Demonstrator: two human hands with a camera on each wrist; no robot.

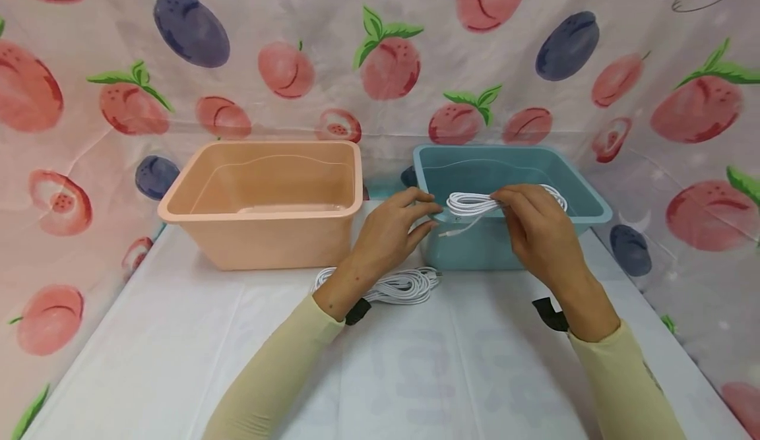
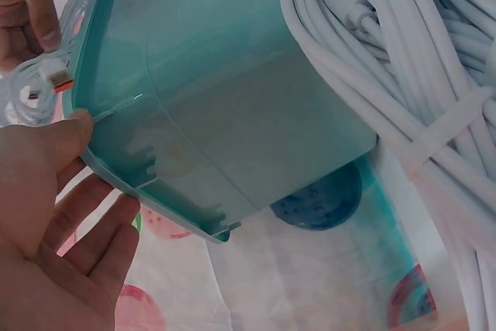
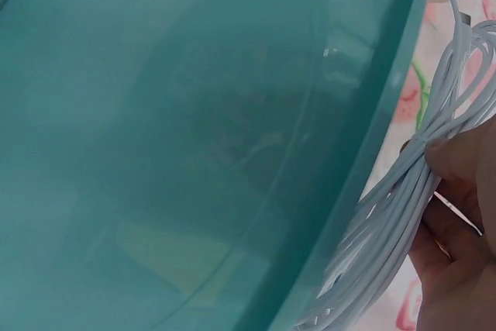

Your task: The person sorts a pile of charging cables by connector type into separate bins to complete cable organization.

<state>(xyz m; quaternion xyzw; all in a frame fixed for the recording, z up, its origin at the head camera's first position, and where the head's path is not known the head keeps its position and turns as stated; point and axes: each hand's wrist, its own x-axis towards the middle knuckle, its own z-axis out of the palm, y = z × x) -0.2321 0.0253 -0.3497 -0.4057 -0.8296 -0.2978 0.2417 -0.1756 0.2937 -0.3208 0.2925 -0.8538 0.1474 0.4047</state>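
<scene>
A coiled white USB cable (image 1: 472, 204) is pinched at its middle by my right hand (image 1: 543, 235), above the front rim of the teal bin (image 1: 475, 245). One thin end with a plug hangs from the coil toward the left. In the left wrist view a USB plug (image 2: 58, 77) with an orange edge shows beside the bin's rim. My left hand (image 1: 388, 229) has its fingers spread loosely at the bin's front left corner, fingertips right by the rim, just left of the coil. Below its wrist, a second tied bundle of white cable (image 1: 406, 287) lies on the table, partly hidden by the forearm.
To the left of the teal bin stands a peach-coloured bin (image 1: 279, 242), its visible inside bare. Both bins sit at the back of a white-covered table (image 1: 415, 374), against a fruit-print cloth (image 1: 380, 123). Dark straps (image 1: 551, 314) show at my wrists.
</scene>
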